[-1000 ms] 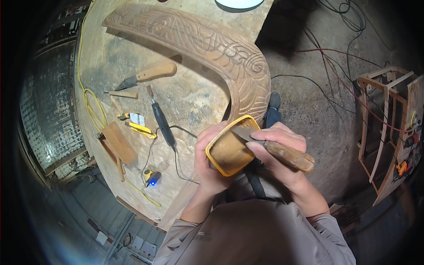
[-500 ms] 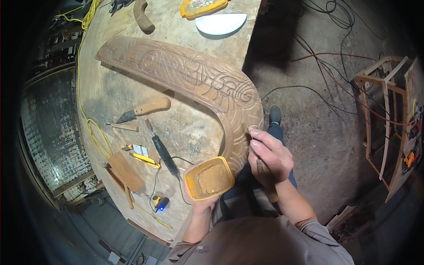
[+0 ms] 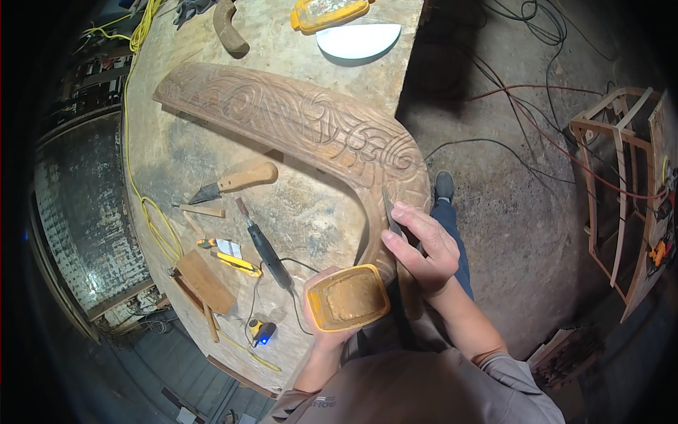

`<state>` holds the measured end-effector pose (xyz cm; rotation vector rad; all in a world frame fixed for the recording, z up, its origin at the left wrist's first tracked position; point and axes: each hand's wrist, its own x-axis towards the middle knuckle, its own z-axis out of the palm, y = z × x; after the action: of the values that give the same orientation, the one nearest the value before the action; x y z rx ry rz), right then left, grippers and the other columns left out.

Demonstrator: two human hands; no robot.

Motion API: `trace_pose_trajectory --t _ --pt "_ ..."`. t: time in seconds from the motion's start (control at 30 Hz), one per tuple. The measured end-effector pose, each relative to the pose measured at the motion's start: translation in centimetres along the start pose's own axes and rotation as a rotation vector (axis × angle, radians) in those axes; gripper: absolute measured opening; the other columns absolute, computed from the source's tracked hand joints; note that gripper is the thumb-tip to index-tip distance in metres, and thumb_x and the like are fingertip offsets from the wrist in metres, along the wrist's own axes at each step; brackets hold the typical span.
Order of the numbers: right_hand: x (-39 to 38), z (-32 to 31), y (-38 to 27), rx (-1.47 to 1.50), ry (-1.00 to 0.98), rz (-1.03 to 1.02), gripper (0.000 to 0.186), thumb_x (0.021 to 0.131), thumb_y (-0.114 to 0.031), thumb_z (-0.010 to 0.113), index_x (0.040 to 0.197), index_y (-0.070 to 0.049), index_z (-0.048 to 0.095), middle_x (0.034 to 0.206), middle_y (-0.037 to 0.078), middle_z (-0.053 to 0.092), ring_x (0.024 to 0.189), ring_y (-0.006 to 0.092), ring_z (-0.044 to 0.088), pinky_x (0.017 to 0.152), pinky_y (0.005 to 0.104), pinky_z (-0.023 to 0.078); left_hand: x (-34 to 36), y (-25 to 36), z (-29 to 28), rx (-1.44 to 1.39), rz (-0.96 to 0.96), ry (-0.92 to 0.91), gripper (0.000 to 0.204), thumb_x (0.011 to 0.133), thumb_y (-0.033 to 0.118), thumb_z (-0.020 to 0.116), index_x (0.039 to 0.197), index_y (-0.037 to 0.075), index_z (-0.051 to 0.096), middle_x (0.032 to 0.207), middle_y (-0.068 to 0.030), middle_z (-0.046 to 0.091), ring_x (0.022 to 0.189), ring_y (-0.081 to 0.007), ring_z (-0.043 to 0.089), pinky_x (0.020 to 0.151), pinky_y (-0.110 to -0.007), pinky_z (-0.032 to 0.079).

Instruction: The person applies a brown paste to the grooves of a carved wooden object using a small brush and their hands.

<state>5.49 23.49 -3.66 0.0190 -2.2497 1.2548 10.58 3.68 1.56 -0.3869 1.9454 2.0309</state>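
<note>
My left hand (image 3: 326, 340) grips a yellow plastic tub (image 3: 316, 309) from below and the side; brown paste coats its inside. In my right hand (image 3: 431, 253) is a putty knife (image 3: 390, 210), its thin blade seen nearly edge-on and its wooden handle running back under the palm. The blade touches or hovers just over the curved arm of a carved wooden piece (image 3: 304, 120); I cannot tell which. This brown piece bends like a hook, with swirling relief along its top. Its near end is partly hidden behind the tub.
On the worktable (image 3: 325, 226) lie a wooden-handled scraper (image 3: 236, 180), a black corded tool (image 3: 265, 247), a yellow cutter (image 3: 236, 263) and a wooden plane (image 3: 205, 281). A white half-disc (image 3: 359, 41) lies at the far edge. Cables (image 3: 508, 99) and a wooden frame (image 3: 616, 177) occupy the floor at right.
The putty knife has turned so its blade shows, and my right hand has shifted slightly left and down. My left hand and the tub have moved slightly right and down.
</note>
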Motion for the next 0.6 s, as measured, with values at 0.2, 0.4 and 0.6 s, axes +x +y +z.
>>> trace_pose_trajectory --t 0.2,0.4,0.6 --pt "0.05 0.34 -0.23 -0.066 -0.02 0.0 0.02 0.075 -0.004 0.076 0.093 -0.011 0.072 0.106 0.013 0.068 0.093 0.0304 0.071 0.079 0.0356 0.06 0.04 -0.02 -0.21 0.0 0.004 -0.009 0.091 0.058 0.023 0.097 0.129 -0.001 0.045 0.121 -0.0154 0.059 0.109 -0.0244 0.061 0.096 -0.038 0.05" --pt "0.52 -0.01 -0.48 -0.071 -0.058 0.003 0.022 0.073 -0.004 0.077 0.093 -0.011 0.073 0.104 0.012 0.069 0.094 0.0298 0.071 0.08 0.0352 0.061 0.15 0.07 -0.18 -0.019 -0.019 0.003 0.092 0.058 0.024 0.096 0.129 -0.001 0.045 0.122 -0.0154 0.059 0.11 -0.0248 0.061 0.097 -0.039 0.049" --pt "0.44 -0.16 -0.63 -0.051 -0.026 0.018 0.019 0.075 -0.005 0.075 0.093 -0.011 0.072 0.1 0.011 0.07 0.09 0.0294 0.072 0.077 0.0352 0.061 -0.01 0.14 -0.13 -0.026 -0.01 0.012 0.09 0.058 0.023 0.096 0.128 -0.001 0.046 0.122 -0.0155 0.059 0.11 -0.0249 0.061 0.097 -0.039 0.049"
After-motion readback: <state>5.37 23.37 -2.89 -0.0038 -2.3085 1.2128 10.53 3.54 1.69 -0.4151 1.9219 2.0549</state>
